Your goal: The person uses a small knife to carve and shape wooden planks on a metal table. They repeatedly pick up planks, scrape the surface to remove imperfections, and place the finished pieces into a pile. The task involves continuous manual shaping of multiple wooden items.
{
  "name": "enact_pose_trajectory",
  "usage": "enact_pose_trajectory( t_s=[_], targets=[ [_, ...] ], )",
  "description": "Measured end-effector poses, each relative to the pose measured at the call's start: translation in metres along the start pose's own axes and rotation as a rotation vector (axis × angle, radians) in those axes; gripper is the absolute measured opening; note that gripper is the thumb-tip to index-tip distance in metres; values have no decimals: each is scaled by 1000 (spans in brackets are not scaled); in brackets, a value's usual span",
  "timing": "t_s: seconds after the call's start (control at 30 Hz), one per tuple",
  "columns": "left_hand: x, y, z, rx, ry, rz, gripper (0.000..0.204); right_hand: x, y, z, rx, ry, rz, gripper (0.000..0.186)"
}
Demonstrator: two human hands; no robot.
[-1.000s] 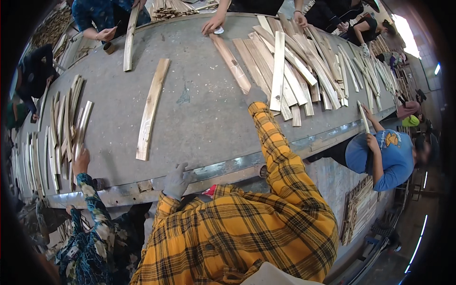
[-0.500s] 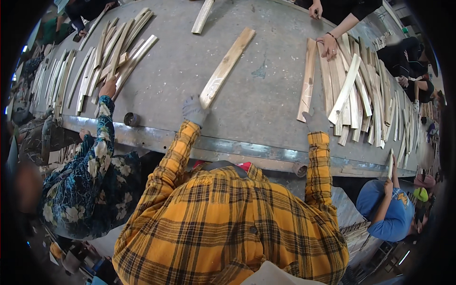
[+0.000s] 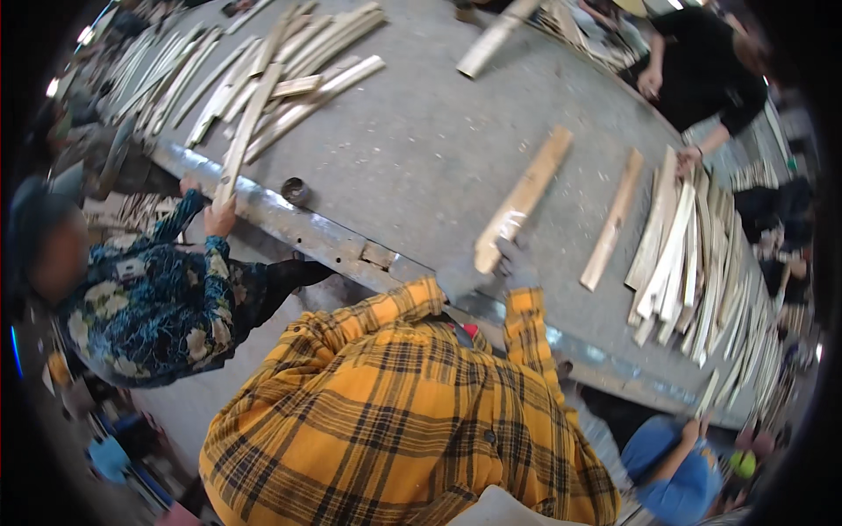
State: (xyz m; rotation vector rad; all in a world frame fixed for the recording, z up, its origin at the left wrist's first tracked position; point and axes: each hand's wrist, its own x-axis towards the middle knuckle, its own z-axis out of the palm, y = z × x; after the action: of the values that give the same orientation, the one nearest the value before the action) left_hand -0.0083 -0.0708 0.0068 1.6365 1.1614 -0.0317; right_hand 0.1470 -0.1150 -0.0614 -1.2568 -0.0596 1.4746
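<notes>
A flat wooden slat (image 3: 530,191) lies slanting across the grey table before me, with white marks near its lower end. My right hand (image 3: 519,266), in a grey glove, grips the right edge of that lower end. Close by on the left, my gloved left hand (image 3: 461,279) is smeared by motion beside the slat's lower tip; its fingers do not show clearly. A second slat (image 3: 614,221), narrower and browner, lies apart to the right, touched by neither hand.
A heap of slats (image 3: 688,263) lies to the right, where a co-worker's hand (image 3: 691,156) reaches. Another pile (image 3: 307,53) is at the far left. A person in a floral sleeve (image 3: 217,285) holds a slat there. A small round cup (image 3: 296,190) stands by the metal table edge (image 3: 351,254).
My view has turned. My right hand has left the narrower slat and come over to the marked one. My left hand has shifted at its lower end. The floral-sleeved person has drawn a slat nearer.
</notes>
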Motion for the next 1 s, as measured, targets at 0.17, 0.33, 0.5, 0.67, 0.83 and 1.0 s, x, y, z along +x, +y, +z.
enact_pose_trajectory(
  t_s=[0.17,0.33,0.5,0.67,0.83,1.0],
  targets=[
    [31,-36,-57,328,220,218,80,9,-43,-71,-202,52,-191,29],
    [104,-93,-240,653,626,73,61,21,-89,-163,-1256,699,-501,40],
    [159,-261,-402,861,817,-362,34,3,-92,-87,-1307,670,-381,43],
    [143,-246,-452,646,604,-584,64,-25,-31,-46,-1561,660,-298,27],
    [101,-241,-469,695,372,-486,87,-23,-6,-22,-1532,631,-224,24],
    [98,-226,-456,652,464,-210,93,-13,-5,21,-1560,572,-355,24]
  ],
)
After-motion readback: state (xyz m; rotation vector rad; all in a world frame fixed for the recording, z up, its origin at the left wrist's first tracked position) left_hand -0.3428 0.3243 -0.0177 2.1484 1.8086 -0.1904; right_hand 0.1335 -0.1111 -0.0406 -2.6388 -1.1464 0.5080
